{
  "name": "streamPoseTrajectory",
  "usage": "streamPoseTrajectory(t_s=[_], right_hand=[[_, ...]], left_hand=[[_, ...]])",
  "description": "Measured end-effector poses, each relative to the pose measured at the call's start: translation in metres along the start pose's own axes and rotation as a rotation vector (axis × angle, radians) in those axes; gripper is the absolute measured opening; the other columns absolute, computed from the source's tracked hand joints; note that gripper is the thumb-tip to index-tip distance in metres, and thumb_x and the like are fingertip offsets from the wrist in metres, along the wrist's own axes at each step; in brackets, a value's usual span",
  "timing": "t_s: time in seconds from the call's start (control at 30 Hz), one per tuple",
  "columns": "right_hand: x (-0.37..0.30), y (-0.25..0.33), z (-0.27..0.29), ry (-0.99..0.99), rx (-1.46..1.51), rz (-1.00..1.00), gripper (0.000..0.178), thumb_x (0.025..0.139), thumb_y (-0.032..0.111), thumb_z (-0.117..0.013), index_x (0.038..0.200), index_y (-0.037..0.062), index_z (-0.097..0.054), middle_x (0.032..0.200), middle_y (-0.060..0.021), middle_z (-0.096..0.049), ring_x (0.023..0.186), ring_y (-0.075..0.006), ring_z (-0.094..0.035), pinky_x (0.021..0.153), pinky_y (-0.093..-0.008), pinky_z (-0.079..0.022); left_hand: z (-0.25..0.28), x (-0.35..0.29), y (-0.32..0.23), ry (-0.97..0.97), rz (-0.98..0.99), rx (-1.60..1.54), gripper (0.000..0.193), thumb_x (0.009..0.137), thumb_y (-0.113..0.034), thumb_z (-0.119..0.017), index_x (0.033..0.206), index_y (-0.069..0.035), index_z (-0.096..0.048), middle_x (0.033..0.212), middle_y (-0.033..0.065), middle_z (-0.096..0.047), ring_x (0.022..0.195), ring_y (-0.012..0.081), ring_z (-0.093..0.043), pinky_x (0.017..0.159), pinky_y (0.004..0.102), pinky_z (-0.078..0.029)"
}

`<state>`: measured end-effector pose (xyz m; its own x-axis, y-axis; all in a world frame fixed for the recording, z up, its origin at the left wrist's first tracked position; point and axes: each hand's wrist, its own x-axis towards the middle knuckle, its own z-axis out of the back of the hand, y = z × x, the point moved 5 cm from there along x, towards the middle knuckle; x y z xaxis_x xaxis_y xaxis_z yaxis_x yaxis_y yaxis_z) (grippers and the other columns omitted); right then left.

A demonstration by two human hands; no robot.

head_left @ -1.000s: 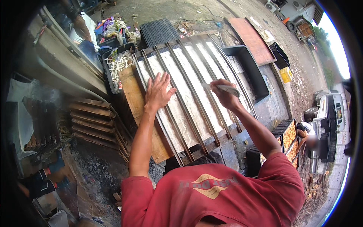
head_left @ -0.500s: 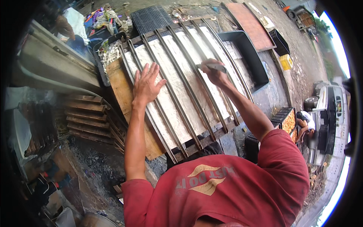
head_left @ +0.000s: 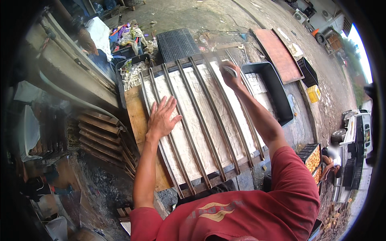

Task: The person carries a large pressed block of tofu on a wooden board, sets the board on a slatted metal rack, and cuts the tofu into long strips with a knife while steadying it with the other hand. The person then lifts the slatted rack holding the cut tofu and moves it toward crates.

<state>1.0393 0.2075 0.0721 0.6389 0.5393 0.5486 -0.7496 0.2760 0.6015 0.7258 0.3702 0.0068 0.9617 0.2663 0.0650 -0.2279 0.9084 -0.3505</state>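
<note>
Before me lies a large white slab with a soft, wrinkled surface, resembling tofu. Several long metal bars of a rack run across it. My left hand rests flat on the slab's left part, fingers spread over a bar, holding nothing. At the far right part of the slab, my right hand is closed round the pale grey handle of a tool that looks like a knife. Its blade is smeared by motion near the far ends of the bars.
A wooden board lies along the slab's left side. A black tray with white blocks stands at right. Beyond are a black crate, a bin of white strips and a reddish board. A person bends near filled crates.
My right hand has moved along the bars toward the slab's far edge with the knife. My left hand stays flat on the left part. The whole view has shifted slightly.
</note>
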Motion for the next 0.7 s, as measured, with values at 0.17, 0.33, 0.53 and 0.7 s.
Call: streamPoseTrajectory(t_s=[0.17,0.33,0.53,0.7], right_hand=[[0.029,-0.045,-0.054,0.027,0.036,-0.045,0.009,0.088,0.01,-0.071,0.094,0.0053,-0.077,0.088,-0.0174,-0.077,0.079,-0.0275,-0.076,0.074,-0.0369,-0.058],[-0.103,-0.009,0.049,0.244,0.02,-0.411,0.02,0.091,0.02,-0.073,0.099,0.0034,-0.077,0.085,-0.0101,-0.077,0.079,-0.0167,-0.073,0.072,-0.0332,-0.057],[-0.275,0.081,0.205,0.553,-0.175,-0.614,0.015,0.09,0.019,-0.077,0.094,0.004,-0.078,0.084,-0.0141,-0.078,0.074,-0.0199,-0.075,0.071,-0.036,-0.061],[-0.107,0.027,0.132,0.289,-0.006,-0.278,0.01,0.091,0.011,-0.074,0.099,0.0044,-0.076,0.091,-0.0112,-0.078,0.081,-0.0199,-0.075,0.074,-0.0341,-0.059]], left_hand=[[0.0,0.003,-0.002,-0.02,-0.017,-0.013,0.079,0.101,-0.064,-0.053,0.16,-0.012,-0.044,0.168,0.0054,-0.039,0.158,0.0274,-0.027,0.13,0.0524,-0.015],[-0.002,0.006,0.003,0.006,0.001,0.04,0.078,0.102,-0.063,-0.051,0.161,-0.013,-0.041,0.168,0.0053,-0.038,0.159,0.0279,-0.027,0.13,0.053,-0.015],[-0.003,0.008,0.004,0.012,-0.023,0.017,0.078,0.102,-0.061,-0.051,0.162,-0.012,-0.04,0.169,0.0055,-0.037,0.159,0.0288,-0.025,0.13,0.053,-0.013],[0.001,0.007,0.0,0.011,0.002,0.028,0.077,0.102,-0.059,-0.054,0.162,-0.011,-0.04,0.169,0.0067,-0.037,0.159,0.0293,-0.026,0.13,0.0529,-0.014]])
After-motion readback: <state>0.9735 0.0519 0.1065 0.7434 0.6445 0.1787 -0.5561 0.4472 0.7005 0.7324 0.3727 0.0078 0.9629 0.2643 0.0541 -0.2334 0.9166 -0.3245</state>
